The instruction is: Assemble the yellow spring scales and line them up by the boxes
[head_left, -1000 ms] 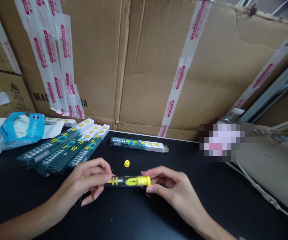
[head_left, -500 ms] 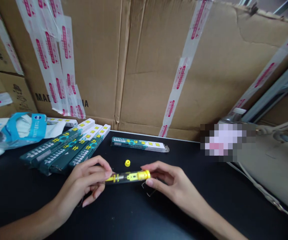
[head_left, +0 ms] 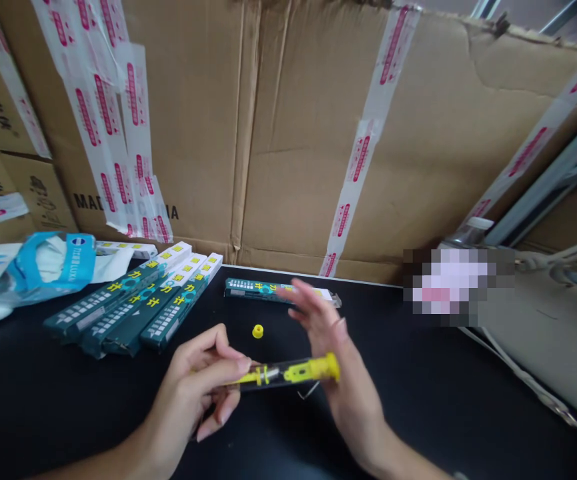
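Note:
A clear tubular spring scale (head_left: 294,374) with yellow inner parts lies nearly level across the middle of the view. My left hand (head_left: 201,380) grips its left end between thumb and fingers. The yellow plug at the right end meets the palm of my right hand (head_left: 351,390), whose fingers are stretched out and pointing up. Below that end a thin bent metal wire (head_left: 309,392) shows, partly hidden by the right hand. On the black table, just beyond the scale, sits a small yellow cap (head_left: 257,331).
Several green-and-white boxes (head_left: 133,300) lie fanned at the left, beside a blue-and-white plastic bag (head_left: 53,267). Another such box (head_left: 248,288) lies behind the right hand. Large cardboard (head_left: 288,133) stands along the back. A pale bag with a strap (head_left: 543,333) is at the right.
My right hand has let go of its finger pinch on the yellow end and opened, its palm now against that end. The scale and left hand have shifted right and slightly nearer me.

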### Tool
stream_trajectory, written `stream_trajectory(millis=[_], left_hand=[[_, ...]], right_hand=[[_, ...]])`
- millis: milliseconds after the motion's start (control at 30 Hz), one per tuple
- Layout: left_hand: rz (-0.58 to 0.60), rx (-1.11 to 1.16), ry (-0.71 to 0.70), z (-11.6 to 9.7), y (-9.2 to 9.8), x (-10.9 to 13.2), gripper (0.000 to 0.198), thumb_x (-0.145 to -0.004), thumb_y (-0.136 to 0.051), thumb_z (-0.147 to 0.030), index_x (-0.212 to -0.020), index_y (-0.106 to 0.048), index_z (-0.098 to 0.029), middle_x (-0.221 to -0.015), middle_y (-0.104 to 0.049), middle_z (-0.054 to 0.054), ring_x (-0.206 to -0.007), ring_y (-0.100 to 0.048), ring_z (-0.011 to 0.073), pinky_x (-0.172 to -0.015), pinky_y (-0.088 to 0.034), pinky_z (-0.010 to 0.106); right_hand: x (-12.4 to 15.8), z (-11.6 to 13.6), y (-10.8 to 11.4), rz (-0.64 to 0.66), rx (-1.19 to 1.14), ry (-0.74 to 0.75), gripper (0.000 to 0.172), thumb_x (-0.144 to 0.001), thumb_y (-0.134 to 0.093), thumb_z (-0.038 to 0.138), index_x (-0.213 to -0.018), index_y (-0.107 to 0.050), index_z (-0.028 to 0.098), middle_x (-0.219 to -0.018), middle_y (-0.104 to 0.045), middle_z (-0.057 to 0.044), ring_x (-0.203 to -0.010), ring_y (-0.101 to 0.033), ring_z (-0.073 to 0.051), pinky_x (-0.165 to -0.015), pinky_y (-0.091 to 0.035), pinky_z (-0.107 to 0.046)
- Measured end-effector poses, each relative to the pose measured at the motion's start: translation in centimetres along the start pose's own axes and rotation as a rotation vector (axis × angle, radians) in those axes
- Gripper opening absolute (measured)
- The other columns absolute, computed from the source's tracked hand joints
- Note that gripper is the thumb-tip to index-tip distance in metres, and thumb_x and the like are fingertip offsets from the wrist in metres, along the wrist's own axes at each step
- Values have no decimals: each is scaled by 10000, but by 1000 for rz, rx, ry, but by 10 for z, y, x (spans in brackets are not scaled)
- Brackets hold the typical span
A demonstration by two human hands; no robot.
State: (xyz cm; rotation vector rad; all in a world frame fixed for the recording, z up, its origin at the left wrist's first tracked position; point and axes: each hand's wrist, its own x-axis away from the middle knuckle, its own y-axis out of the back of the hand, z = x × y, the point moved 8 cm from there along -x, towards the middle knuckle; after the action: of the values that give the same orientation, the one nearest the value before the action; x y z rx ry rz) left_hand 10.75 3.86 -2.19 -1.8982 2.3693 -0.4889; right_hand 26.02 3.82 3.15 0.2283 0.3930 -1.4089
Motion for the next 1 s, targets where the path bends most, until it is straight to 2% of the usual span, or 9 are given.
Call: stream_trajectory(millis=[100,333,467,567,667,733,800,867,1000], left_hand=[[17,1,13,-1,-4,0,383,-694,-747,-418,-688,-426,-210,-642,-653,9,-315,-368,37,-257,-176,117],[-2,12,40,-11,-7,3,379,-641,-766,-386,-667,-434,-205,-546,-571,-36,-340,-367,34,-278,-160,104],[7,9,43,-9,-7,2,376,-641,-769,-378,-667,-441,-196,-659,-652,7,-346,-390,28,-274,-163,106],[32,9,43,-4,-6,-2,369,-663,-762,-387,-673,-446,-197,-668,-662,17,-333,-397,33,-262,-175,114],[25,31,44,0,-3,-5,376,-671,-760,-384,-670,-432,-200,-718,-691,33,-323,-398,31,-257,-173,120],[18,45,47,1,-1,-6,382,-663,-767,-379,-671,-430,-199,-760,-707,42,-325,-399,27,-258,-167,119],[4,52,39,-1,1,-6,385,-656,-774,-385,-676,-437,-199,-746,-698,32,-330,-398,27,-262,-163,115],[-33,47,25,-4,5,-5,391,-646,-782,-396,-681,-443,-203,-666,-656,4,-337,-392,33,-270,-159,113],[-127,-6,14,-11,17,-6,371,-651,-778,-411,-701,-469,-211,-496,-516,-59,-346,-333,40,-289,-152,110]], right_hand=[[1,0,6,-19,-22,-2,456,-1019,-313,543,-1383,-501,341,-1476,-512,-16,-1417,-392,-234,-1180,-302,-430],[-2,6,25,72,-204,-36,454,-922,-506,461,-1340,-567,293,-1412,-569,-59,-1395,-414,-304,-1177,-285,-475],[-9,10,38,-58,-239,-32,461,-949,-391,509,-1277,-610,271,-1321,-621,-94,-1350,-465,-307,-1147,-324,-483],[-13,-2,39,-157,-227,-131,493,-964,-320,569,-1181,-644,267,-1239,-655,-103,-1264,-544,-295,-1088,-395,-473],[-15,-13,35,-157,-183,-213,531,-954,-329,629,-1102,-660,241,-1148,-683,-108,-1176,-596,-283,-1047,-433,-451],[-16,-13,40,-153,-109,-200,548,-956,-334,653,-1078,-660,230,-1095,-689,-100,-1138,-605,-268,-1035,-437,-428],[-19,-9,48,-108,0,-177,555,-960,-343,665,-1085,-651,220,-1069,-681,-93,-1106,-606,-257,-1014,-444,-415],[-20,-7,52,15,108,-201,546,-963,-367,661,-1121,-632,210,-1057,-666,-91,-1054,-616,-250,-956,-476,-412],[-13,-13,49,280,129,-385,498,-930,-517,620,-1219,-541,215,-988,-631,-59,-824,-660,-194,-743,-561,-365]])
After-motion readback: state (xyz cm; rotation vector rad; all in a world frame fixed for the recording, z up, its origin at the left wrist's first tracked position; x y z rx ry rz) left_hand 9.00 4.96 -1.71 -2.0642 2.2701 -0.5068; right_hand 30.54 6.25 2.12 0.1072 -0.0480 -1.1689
